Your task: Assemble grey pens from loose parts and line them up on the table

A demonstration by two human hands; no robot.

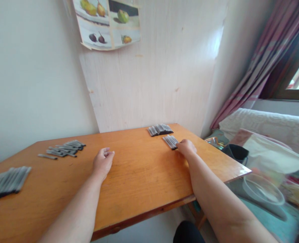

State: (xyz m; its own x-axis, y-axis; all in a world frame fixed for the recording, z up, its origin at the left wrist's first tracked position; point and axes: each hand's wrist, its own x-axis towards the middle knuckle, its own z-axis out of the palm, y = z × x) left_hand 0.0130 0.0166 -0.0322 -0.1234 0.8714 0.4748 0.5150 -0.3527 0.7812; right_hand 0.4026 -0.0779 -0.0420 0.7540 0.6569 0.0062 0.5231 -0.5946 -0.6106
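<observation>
My right hand (pixel 186 147) is at the right end of a short row of pens (pixel 170 142), with its fingers closed on the end pen. These pens have pale, clear-looking barrels and black ends. Just behind them lies a longer row of similar pens (pixel 160 130), side by side. My left hand (pixel 103 163) hovers over or rests on the table's middle left; which of these I cannot tell. Its fingers curl toward the thumb, and nothing shows in them. Left of that hand is a loose, jumbled pile of pens (pixel 65 148).
Another neat row of pens (pixel 9 182) lies at the left of the wooden table (pixel 139 179). Behind the table stands a pale wall panel with a fruit picture (pixel 107 23). Beyond the right edge are a dark container (pixel 237 152) and a clear plastic tub (pixel 263 190).
</observation>
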